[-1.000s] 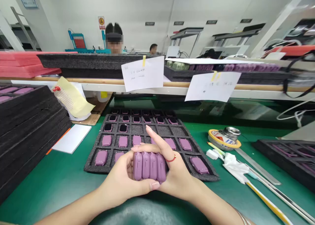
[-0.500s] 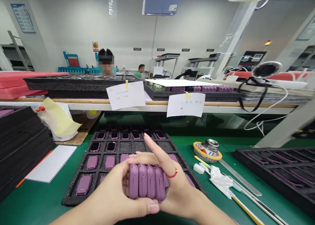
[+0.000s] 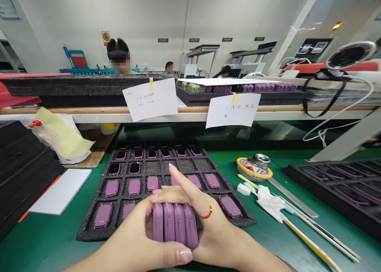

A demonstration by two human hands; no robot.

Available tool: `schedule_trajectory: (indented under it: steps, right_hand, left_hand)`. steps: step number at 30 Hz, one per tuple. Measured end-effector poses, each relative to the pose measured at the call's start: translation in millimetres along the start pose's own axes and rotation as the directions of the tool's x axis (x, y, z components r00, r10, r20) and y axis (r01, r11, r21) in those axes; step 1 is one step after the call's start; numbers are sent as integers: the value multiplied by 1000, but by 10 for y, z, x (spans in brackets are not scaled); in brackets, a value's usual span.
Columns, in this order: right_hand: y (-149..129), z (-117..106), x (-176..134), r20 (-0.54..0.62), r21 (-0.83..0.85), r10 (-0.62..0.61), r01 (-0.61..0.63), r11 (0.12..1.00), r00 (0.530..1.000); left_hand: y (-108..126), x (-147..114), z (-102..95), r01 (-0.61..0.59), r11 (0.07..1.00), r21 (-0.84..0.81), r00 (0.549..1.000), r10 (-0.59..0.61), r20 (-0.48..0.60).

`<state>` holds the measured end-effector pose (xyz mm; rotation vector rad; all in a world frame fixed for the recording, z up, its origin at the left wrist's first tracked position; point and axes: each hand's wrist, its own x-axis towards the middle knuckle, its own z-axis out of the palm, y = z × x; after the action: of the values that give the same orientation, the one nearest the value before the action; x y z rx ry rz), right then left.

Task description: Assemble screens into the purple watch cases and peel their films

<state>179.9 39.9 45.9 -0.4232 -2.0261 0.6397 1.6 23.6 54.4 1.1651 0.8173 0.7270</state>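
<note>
Holding four purple watches (image 3: pixel 175 225) on edge, side by side in a tight row, at six o'clock of a black foam tray (image 3: pixel 205 164). Clasped from nine o'clock by the left hand (image 3: pixel 135 230), thumb laid across the lower front; pressed from three o'clock by the right hand (image 3: pixel 214 232), palm against the end of the row, one digit raised toward eleven, red cord (image 3: pixel 205 215) near its base. In the tray, similar watches (image 3: pixel 112 188): purple backs up in the two nearest rows, dark screens up farther back.

From the held row outward, on the green table (image 3: pixel 38 240): toward two o'clock, a yellow-rimmed round item (image 3: pixel 254 172); between two and three, a crumpled white tissue (image 3: pixel 269 202), a metal strip (image 3: pixel 294 198) and a second tray (image 3: pixel 297 170); between nine and ten, a white pad (image 3: pixel 61 192) and a stack of black foam (image 3: pixel 26 168); at ten, a yellow sheet (image 3: pixel 59 133). Across twelve, a shelf (image 3: pixel 190 116) hung with two handwritten papers (image 3: pixel 151 101). Beyond, toward eleven, a person (image 3: pixel 118 45).
</note>
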Motion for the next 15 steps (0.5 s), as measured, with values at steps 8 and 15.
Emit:
schedule_trajectory:
  steps: [8,15]
  right_hand:
    - [-33,47,-115,20,-140,2,1,990,1000]
    - [52,-64,-151,-157,398,422,-334,854,893]
  left_hand:
    - [-28,49,129,-110,983,147,983,129,-129]
    - [-44,15,76,-406,732,547,876,482,4]
